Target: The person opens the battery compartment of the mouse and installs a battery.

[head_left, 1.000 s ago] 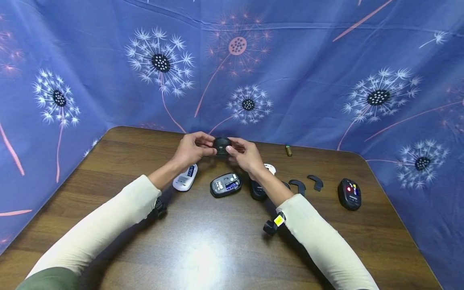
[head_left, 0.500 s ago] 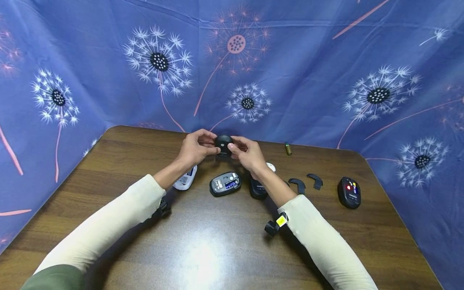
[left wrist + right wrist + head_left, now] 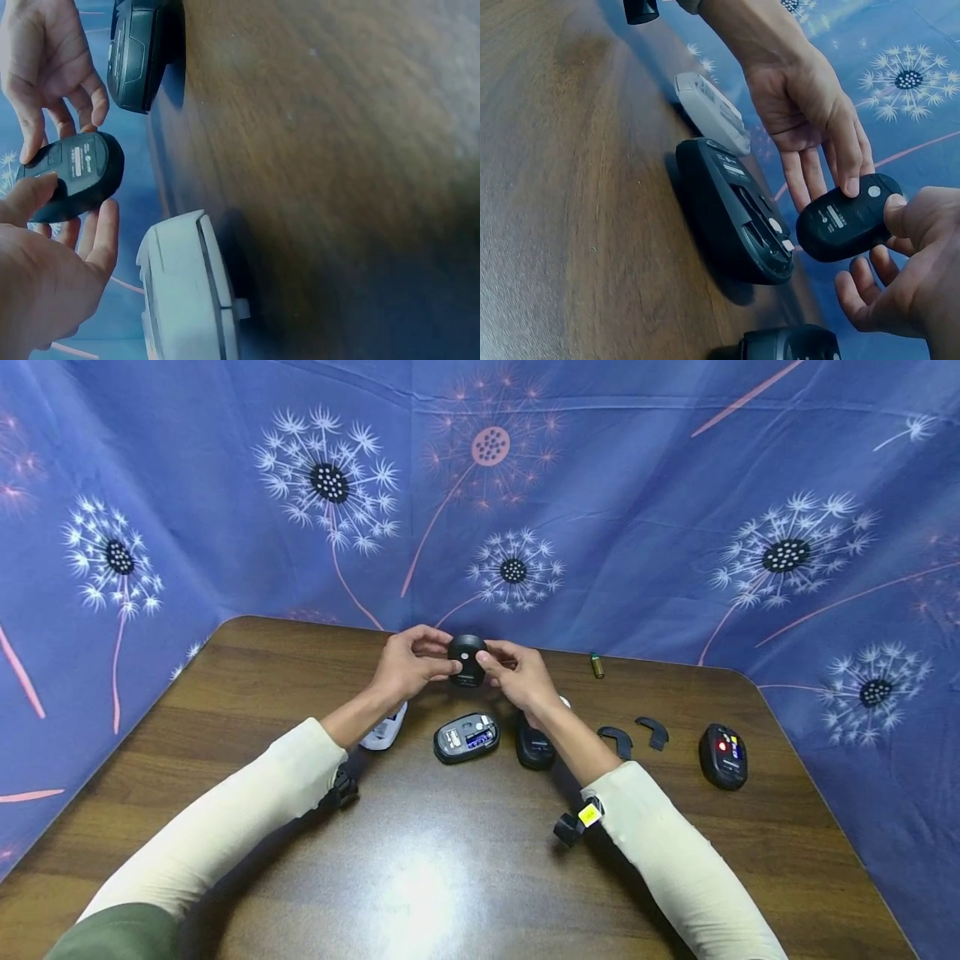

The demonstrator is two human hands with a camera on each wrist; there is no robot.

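A black computer mouse is held up near the table's back edge, its underside with labels and a round light spot turned toward me. My left hand grips its left side, thumb on the underside and fingers behind. On the other side my right hand pinches it the same way. In the left wrist view the mouse sits between both hands. Closest on the table is a mouse lying underside up with its battery bay uncovered; in the right wrist view that mouse shows its long open slot.
A white mouse lies by my left wrist, and a black mouse partly under my right forearm. Further right are two curved black covers, a battery and a black mouse with a red light. Patterned blue cloth hangs behind.
Both hands have shifted slightly right with the mouse and raised it a little. Its underside has tilted further toward me. The things on the table stay put.
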